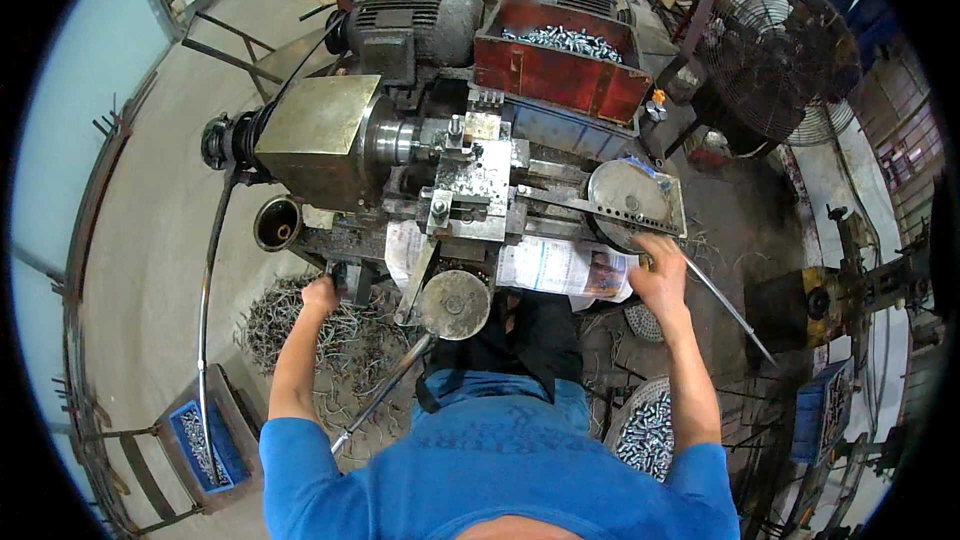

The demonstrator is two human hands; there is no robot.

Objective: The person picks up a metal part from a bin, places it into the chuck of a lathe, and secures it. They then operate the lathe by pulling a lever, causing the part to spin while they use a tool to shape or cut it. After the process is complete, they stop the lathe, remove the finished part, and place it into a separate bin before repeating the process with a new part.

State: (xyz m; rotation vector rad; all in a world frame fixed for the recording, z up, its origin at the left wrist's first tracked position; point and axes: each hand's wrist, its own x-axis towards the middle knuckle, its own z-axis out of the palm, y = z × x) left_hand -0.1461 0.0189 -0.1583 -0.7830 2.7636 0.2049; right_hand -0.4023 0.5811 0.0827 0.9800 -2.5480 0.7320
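In front of me stands a small metal lathe (470,185), with a brass-coloured cover (318,115) over its left end. Down at its lower left, my left hand (322,295) is closed around a dark handle (344,278). My right hand (660,278) is at the right end, its fingers curled by the edge of a round grey plate (625,190); the hand hides what they grip. Just above those fingers lies a perforated flat bar (590,205). A steel rod (730,310) slopes away to the right. Nearer to me, a second round plate (455,304) carries a long lever (385,390).
A red bin (560,70) of small metal parts stands behind the lathe, beside a motor (420,30). A large fan (780,55) is at the far right. Metal shavings (290,325) heap on the floor. A blue crate (222,450) and a basket (625,410) hold more parts.
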